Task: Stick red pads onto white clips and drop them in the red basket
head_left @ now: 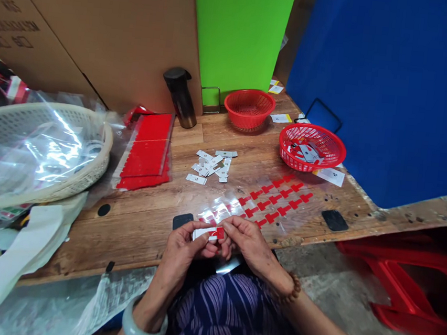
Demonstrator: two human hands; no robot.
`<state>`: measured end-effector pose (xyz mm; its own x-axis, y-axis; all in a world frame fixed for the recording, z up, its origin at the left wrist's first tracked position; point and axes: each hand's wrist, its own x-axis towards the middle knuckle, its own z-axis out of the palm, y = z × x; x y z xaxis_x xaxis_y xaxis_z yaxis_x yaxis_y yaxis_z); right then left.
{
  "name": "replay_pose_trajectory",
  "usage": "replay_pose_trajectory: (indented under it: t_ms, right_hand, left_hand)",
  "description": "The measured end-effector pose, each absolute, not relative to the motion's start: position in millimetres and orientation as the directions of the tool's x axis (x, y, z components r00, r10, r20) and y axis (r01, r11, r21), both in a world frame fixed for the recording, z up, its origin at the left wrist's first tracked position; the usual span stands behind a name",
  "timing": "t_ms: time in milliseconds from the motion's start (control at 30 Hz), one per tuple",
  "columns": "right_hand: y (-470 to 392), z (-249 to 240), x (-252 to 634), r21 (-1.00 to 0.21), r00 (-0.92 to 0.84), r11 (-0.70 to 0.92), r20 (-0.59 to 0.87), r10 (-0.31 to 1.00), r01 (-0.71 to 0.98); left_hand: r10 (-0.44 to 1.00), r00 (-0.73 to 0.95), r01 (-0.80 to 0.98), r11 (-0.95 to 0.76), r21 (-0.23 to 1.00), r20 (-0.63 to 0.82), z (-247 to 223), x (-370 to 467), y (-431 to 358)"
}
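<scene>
Near the table's front edge, my left hand pinches a small white card between thumb and fingers. My right hand holds the card's right end, where a red piece lies on it. Just beyond my hands, a clear sheet with rows of red T-shaped pieces lies on the wooden table. Several white strips with small holes sit in a loose pile behind it.
A red basket stands at the back; another at right holds small pieces. A black flask stands behind red sheets. A white basket with plastic bags is at left. Green and blue panels rise behind.
</scene>
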<state>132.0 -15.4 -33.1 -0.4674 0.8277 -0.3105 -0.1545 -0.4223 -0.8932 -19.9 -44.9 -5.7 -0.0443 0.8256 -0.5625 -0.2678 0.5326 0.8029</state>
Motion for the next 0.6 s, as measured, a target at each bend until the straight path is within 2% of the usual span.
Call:
replay_pose_trajectory:
  t_ms: [333, 600]
  right_hand:
    - [-16.8, -26.5, 125.9, -0.936, -0.449, -0.344, -0.277, 0.850, -0.073]
    - [-12.8, -28.8, 131.3, -0.949, -0.486, -0.306, -0.233, 0.843, -0.075]
  left_hand:
    - [0.833, -0.057, -0.162, 0.536, 0.829, -0.550, 0.9, -16.5, -46.5]
    - [0.792, 0.055, -0.254, 0.600, 0.758, -0.608, -1.5, -24.1, -37.8]
